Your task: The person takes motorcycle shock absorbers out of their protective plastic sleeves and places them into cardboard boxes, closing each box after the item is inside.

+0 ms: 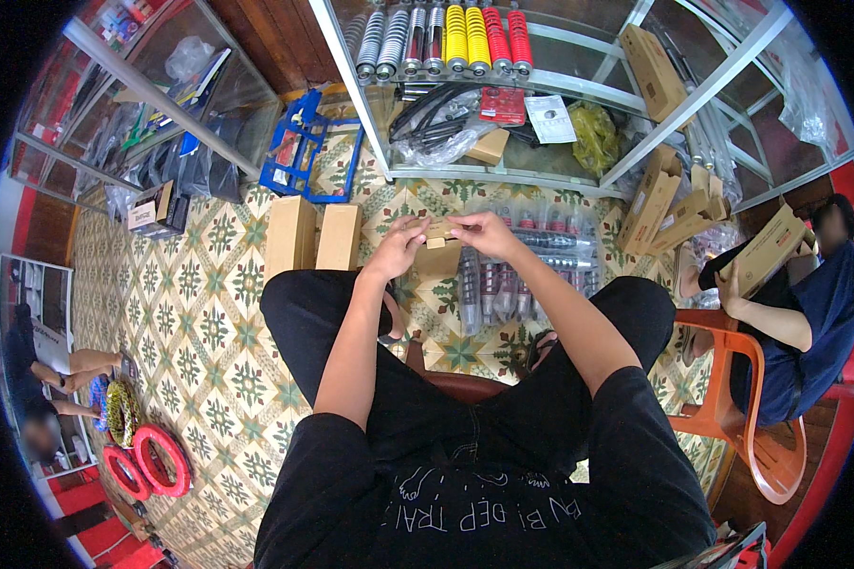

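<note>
Both of my hands are at the top end of a narrow brown cardboard box (438, 262), held upright between my knees. My left hand (399, 247) pinches its flap on the left side. From the right, the fingers of my right hand (485, 234) grip the same flap end. What lies inside the box is hidden. Two similar cardboard boxes, a taller one (289, 233) and a shorter one (339, 236), stand on the floor left of my hands. To the right lie several shock absorbers (552, 243) in clear plastic wrap, in rows.
Ahead is a glass-and-metal display shelf (503, 173) with silver, yellow and red shock absorbers (466, 40). A blue metal rack (304, 147) stands left of it. At right, a person (778, 313) by an orange chair (721, 356) holds a cardboard box (770, 250). Pink-red tyres (166, 462) lie at lower left.
</note>
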Motion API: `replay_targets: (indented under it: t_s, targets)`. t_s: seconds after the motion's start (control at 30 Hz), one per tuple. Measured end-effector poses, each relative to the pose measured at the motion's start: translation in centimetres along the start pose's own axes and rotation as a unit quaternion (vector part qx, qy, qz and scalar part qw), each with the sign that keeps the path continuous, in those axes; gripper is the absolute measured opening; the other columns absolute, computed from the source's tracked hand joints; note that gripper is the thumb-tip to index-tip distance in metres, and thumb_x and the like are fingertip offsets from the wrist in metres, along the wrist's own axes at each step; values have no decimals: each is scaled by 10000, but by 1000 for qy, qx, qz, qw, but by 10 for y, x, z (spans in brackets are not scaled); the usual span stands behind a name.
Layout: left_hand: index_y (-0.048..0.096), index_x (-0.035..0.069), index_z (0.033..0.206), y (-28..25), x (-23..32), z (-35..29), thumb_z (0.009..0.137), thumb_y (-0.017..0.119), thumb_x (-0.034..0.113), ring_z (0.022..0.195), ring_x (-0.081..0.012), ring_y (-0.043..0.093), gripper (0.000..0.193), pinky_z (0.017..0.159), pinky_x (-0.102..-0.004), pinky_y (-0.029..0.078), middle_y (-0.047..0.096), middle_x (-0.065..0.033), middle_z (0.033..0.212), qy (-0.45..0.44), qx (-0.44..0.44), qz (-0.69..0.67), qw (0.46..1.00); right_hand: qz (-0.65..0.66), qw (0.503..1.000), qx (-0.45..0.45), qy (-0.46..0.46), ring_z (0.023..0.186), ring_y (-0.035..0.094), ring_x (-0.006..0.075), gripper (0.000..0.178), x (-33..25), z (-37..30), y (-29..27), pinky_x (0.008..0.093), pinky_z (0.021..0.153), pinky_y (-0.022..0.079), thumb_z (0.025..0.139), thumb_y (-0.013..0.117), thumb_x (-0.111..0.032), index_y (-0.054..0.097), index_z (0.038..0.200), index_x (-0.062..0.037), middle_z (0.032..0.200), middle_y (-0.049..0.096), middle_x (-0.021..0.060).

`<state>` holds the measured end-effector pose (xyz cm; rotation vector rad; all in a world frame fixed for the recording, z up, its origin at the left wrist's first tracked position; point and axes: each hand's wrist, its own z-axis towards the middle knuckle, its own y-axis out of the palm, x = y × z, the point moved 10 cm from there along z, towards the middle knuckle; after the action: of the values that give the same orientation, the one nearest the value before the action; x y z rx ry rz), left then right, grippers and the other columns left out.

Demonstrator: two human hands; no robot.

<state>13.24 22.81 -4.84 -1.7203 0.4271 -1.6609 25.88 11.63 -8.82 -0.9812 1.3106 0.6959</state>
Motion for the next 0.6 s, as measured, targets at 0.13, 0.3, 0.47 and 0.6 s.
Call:
replay_targets:
  t_s: [0.13,0.3,0.47,0.6]
  targets:
    - [584,121,1369,3,2,2,964,588,138,1331,-343,443,405,1110,-409,366,546,-205,1351,-9,-5,-40,999,20,999,-9,23,705,608,65,368,6,0,-2,260,674,519,874,762,-199,696,1212,-69,874,740,64]
    - [590,124,1365,6,-2,2,939,631,128,1315,-338,464,428,1093,-401,388,546,-215,1354,-6,-15,-31,999,-89,995,-23,43,723,618,72,358,5,-3,-1,261,661,523,872,760,-166,695,1207,-55,865,720,49]
    - [600,120,1355,7,-36,1,862,731,119,1256,-327,543,511,1046,-389,445,555,-196,1371,-89,12,-108,990,-41,996,5,77,712,664,131,318,-2,-2,0,291,661,522,853,769,-215,733,1138,-81,832,725,83]
    - [634,125,1318,8,-49,-1,766,817,144,1219,-324,582,582,1012,-376,475,578,-184,1350,-167,38,-257,951,-197,980,36,-15,941,680,230,361,-22,-4,-2,340,848,535,861,760,-191,697,1206,-106,1075,715,133]
